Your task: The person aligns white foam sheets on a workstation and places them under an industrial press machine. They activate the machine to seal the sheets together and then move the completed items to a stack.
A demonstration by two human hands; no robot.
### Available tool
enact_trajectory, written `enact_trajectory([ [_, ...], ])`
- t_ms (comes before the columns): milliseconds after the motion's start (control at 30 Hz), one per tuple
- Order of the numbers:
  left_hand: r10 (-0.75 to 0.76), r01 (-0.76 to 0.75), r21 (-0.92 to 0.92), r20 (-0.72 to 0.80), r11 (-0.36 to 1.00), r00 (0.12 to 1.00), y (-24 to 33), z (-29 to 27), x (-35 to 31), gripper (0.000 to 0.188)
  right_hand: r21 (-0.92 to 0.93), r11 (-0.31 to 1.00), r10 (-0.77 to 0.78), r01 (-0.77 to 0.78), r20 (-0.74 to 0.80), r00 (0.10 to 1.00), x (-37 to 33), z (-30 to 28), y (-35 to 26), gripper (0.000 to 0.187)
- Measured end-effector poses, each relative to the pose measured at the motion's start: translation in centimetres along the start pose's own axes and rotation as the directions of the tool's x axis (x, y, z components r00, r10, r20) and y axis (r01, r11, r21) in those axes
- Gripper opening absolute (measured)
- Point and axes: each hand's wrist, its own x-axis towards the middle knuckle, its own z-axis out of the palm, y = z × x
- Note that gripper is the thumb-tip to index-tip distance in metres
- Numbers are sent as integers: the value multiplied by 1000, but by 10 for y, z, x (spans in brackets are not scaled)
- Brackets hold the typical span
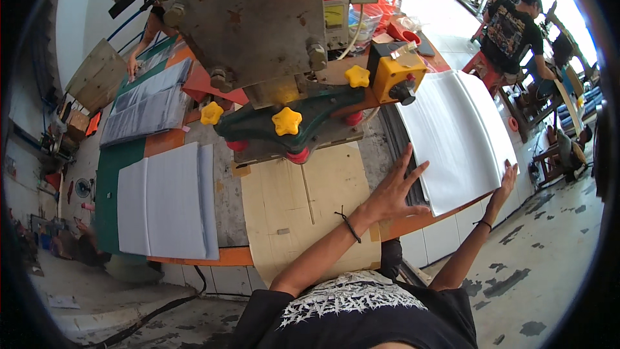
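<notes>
A thick stack of white sheets (455, 142) lies on dark layers at the right side of the table. My left hand (395, 190) rests at the stack's near left edge, open, fingers spread. At its near right corner, my right hand (506, 187) touches the edge, with its visible fingers stretched along the side. No separate item shows in either hand. Left of my left forearm lies a tan board (284, 194) with ruled lines and a narrow slit. Above the board's far end stands a press with a dark green frame (258, 124) and yellow star knobs (286, 121).
Another white stack (171, 200) sits at the table's left, with plastic-covered grey sheets (148, 106) beyond it. A yellow box with a black knob (395, 74) adjoins my stack. Another person's hand (132, 68) reaches in at far left; people (516, 32) work at upper right.
</notes>
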Motion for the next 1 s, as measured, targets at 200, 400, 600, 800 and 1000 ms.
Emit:
enact_trajectory([
  [200,-14,12,-30,-68,999,998,-2,-7,5,120,-205,978,-42,47,26,999,-8,2,-18,49],
  [400,103,-97,53,-117,994,988,17,2,11,102,-325,943,-58,77,68,996,-3,0,-29,49],
  [600,122,-110,128,-89,986,989,4,6,7,74,-231,972,48,-38,37,998,-6,16,-58,55],
  [800,92,-83,112,-77,990,993,5,-1,10,74,-347,937,4,31,100,995,5,25,-44,55],
  [1000,102,-92,106,-91,990,991,1,-1,9,75,-205,975,-76,90,76,994,25,10,-2,52],
])
